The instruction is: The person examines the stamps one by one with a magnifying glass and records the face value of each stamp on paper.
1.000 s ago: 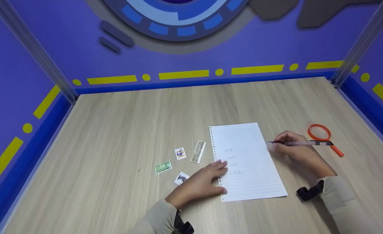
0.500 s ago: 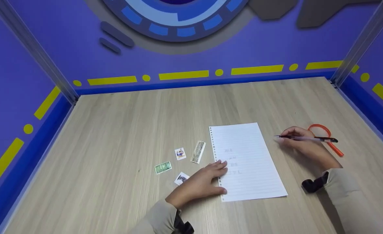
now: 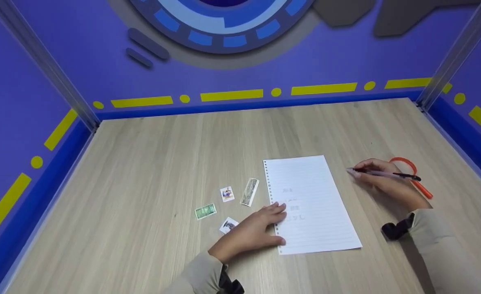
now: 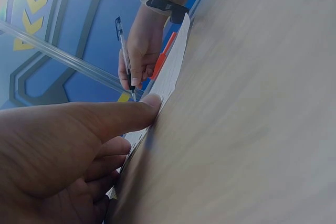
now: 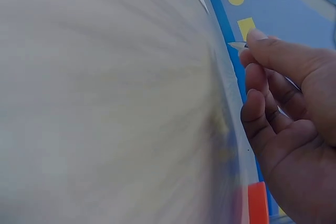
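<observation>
A sheet of lined paper with punched holes down its left edge lies on the table, bearing several short lines of faint handwriting. My left hand rests on its lower left edge, fingers and thumb spread. To the right of the sheet, my right hand pinches a pen with a clear barrel and black ends, its tip pointing left and apart from the paper. In the right wrist view, the thumb and forefinger meet near the pen tip. Behind the right hand lies an orange magnifying glass, its ring partly hidden.
Left of the sheet are a green stamp, a small stamp with a coloured figure, a long narrow grey stamp and a stamp with a dark picture beside the left wrist. Blue-purple panels enclose the wooden table.
My right hand has moved right and slightly away from me, taking the pen tip off the sheet's right edge. My left hand stays on the paper.
</observation>
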### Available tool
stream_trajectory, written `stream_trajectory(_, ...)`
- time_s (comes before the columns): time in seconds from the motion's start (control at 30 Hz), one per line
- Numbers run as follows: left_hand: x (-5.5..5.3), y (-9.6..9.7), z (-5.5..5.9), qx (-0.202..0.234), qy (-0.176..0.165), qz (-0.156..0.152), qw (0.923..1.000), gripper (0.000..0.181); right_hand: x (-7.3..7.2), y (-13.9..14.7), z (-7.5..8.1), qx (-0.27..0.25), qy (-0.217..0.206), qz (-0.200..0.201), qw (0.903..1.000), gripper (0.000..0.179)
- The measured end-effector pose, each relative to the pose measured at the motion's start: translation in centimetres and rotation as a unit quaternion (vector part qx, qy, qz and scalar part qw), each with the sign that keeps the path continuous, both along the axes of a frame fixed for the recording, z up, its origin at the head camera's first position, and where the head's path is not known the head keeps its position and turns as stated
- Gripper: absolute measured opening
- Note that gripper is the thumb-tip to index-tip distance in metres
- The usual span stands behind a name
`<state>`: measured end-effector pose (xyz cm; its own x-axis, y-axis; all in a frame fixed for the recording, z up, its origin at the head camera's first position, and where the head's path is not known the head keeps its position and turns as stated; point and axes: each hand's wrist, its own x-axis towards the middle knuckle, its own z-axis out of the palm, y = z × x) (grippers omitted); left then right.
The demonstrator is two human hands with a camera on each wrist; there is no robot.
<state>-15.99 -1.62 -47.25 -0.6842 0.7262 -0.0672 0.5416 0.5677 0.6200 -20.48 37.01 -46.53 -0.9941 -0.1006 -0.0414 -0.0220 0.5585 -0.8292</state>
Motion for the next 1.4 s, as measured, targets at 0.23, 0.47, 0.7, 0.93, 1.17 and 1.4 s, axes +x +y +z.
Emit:
stream_trajectory(0.23,0.18,0.00,0.22,0.005,-0.011,0.007,0.9999,0.067,0.09,0.44,0.16,0.012,0.012,0.021,0.9996,0.038)
stream_trajectory(0.47,0.12,0.04,0.18,0.002,-0.011,0.007,0.9999,0.066,-0.15,0.40,0.00,0.050,0.047,0.036,0.9970,0.034)
stream_trajectory(0.7,0.11,0.02,0.12,-0.001,-0.005,0.005,1.0000,0.065,-0.12,0.53,0.12,0.071,0.095,0.052,0.9916,0.029)
stream_trajectory(0.93,0.15,-0.04,0.06,-0.004,0.002,0.001,1.0000,0.066,-0.31,0.76,0.21,0.116,0.124,0.060,0.9836,0.028)
stream_trajectory(1.17,0.03,-0.02,-0.12,0.003,-0.005,0.001,1.0000,0.065,-0.14,1.00,0.79,0.123,0.108,0.068,0.9841,0.029)
stream_trajectory(1.4,0.00,-0.04,-0.16,0.000,-0.003,0.004,1.0000,0.066,-0.48,0.96,0.70,0.133,0.155,0.092,0.9747,0.026)
